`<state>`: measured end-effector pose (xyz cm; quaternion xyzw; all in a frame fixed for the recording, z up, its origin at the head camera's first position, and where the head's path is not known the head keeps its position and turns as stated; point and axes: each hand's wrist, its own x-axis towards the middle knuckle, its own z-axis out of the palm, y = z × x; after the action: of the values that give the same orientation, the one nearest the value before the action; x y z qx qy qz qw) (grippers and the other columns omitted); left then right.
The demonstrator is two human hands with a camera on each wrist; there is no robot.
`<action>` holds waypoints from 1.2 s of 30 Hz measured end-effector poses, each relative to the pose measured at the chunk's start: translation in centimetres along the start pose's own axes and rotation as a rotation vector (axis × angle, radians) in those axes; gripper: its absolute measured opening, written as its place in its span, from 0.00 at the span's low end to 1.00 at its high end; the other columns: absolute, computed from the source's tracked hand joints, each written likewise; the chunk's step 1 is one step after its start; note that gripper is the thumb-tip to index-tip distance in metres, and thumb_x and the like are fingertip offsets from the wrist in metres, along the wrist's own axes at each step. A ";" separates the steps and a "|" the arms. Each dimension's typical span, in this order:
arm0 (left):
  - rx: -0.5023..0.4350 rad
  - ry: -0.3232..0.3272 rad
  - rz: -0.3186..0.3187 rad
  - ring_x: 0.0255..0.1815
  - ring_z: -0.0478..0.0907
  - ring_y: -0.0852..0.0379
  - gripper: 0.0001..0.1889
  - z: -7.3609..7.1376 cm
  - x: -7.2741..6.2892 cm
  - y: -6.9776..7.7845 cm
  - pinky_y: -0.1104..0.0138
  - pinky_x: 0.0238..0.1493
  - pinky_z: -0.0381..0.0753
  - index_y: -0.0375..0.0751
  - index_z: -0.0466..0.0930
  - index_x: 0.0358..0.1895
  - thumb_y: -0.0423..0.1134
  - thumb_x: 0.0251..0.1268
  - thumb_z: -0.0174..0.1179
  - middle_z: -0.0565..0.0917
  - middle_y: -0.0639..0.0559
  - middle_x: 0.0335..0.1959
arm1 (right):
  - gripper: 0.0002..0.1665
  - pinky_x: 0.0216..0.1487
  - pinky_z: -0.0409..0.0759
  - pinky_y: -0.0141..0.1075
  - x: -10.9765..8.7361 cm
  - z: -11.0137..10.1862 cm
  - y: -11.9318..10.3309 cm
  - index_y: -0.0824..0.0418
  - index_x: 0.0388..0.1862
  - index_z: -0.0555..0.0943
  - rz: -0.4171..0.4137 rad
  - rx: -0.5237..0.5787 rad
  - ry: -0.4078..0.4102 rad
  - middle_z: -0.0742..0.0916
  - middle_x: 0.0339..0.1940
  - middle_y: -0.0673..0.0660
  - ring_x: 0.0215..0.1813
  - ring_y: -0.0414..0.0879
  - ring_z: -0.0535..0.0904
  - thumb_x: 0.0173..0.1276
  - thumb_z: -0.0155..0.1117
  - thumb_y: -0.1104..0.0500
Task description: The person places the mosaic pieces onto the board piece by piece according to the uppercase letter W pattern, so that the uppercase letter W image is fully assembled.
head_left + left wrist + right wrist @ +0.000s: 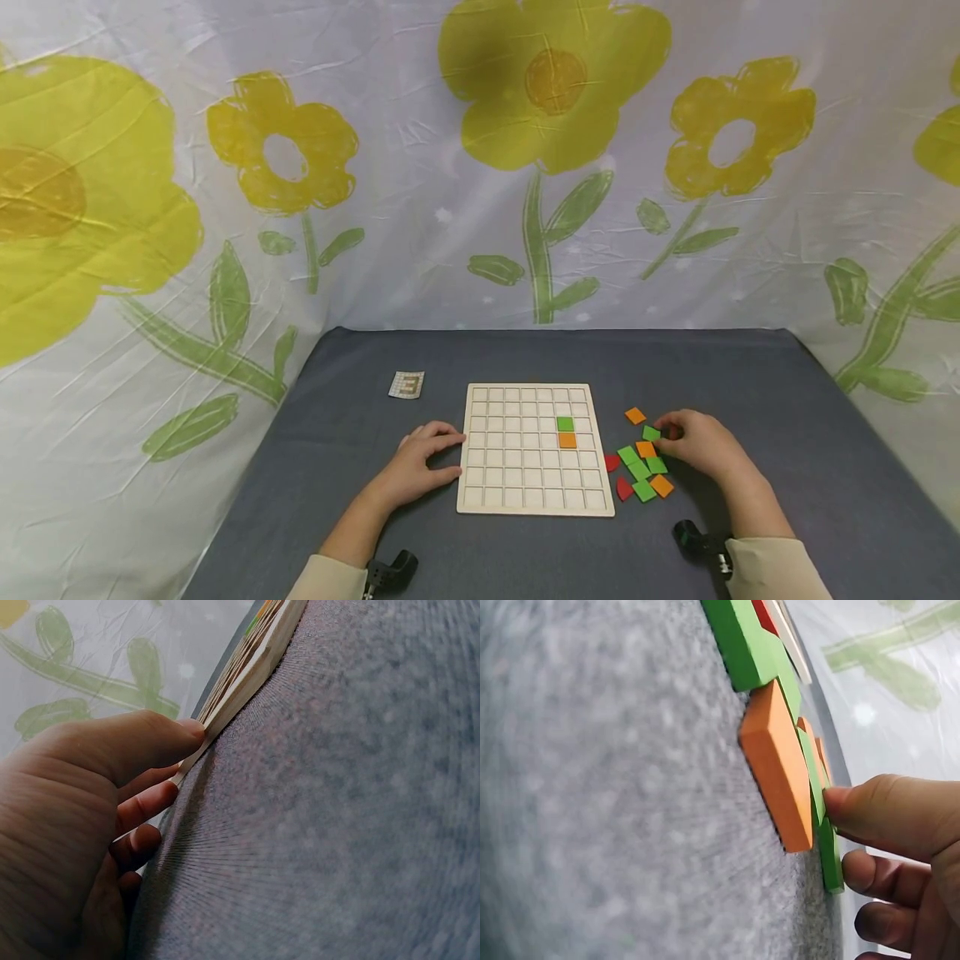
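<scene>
At the left edge of a wooden grid board point(536, 510), my left hand point(422, 463) touches the rim with thumb and fingertips, the fingers spread and fairly straight. The board carries a green square tile point(565, 424) directly above an orange square tile point(567, 440), in its right part. To the right of the board, my right hand point(697, 446) pinches a green tile point(651, 432) at the far end of a loose pile. In the right wrist view the thumb tip is at the green tiles, beyond an orange tile point(780, 769).
The loose pile holds several green tiles point(638, 471), orange tiles point(662, 486) and red pieces point(624, 489) close beside the board. One orange tile point(635, 416) lies apart at its far side. A small pattern card point(407, 385) lies beyond the left hand on the dark cloth point(525, 558).
</scene>
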<state>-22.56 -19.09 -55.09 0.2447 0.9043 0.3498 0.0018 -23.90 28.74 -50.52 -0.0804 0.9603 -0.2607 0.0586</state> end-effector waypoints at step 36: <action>0.005 -0.003 -0.001 0.61 0.72 0.47 0.25 0.0 0.0 0.2 0.45 0.62 0.63 0.42 0.83 0.64 0.41 0.63 0.73 0.78 0.51 0.58 | 0.11 0.31 0.70 0.38 0.1 0.7 -7.0 0.58 0.47 0.89 -0.226 0.004 0.014 0.78 0.33 0.47 0.32 0.43 0.70 0.67 0.73 0.60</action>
<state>-22.52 -19.00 -54.97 0.2447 0.9054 0.3471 0.0027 -22.99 22.46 -47.58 -0.1861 0.9450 -0.2681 0.0223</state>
